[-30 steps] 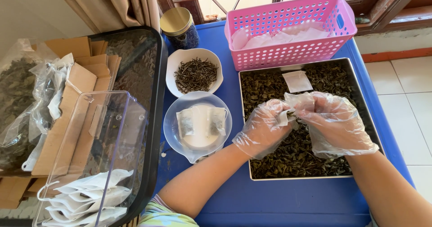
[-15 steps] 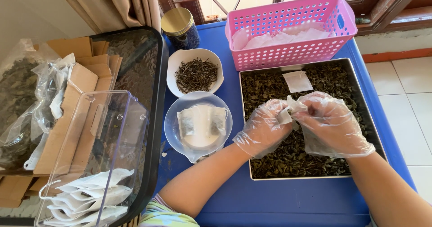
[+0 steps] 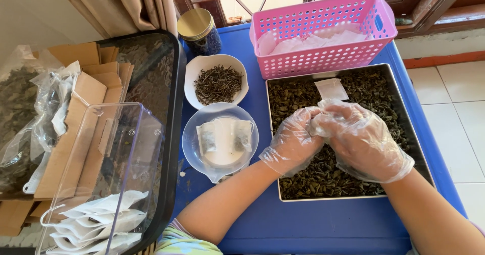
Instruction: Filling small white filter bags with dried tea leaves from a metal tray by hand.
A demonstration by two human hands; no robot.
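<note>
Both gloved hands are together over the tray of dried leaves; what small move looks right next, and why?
Probably set the small white bag pinched between the left hand and right hand into the clear bowl, beside the two filled bags already there. Whether this one is full cannot be seen, since the hands hide it above the tray.

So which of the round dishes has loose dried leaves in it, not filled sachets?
The white bowl, beside the gold-lidded jar. The clear bowl nearer the left hand holds two filled sachets.
</note>
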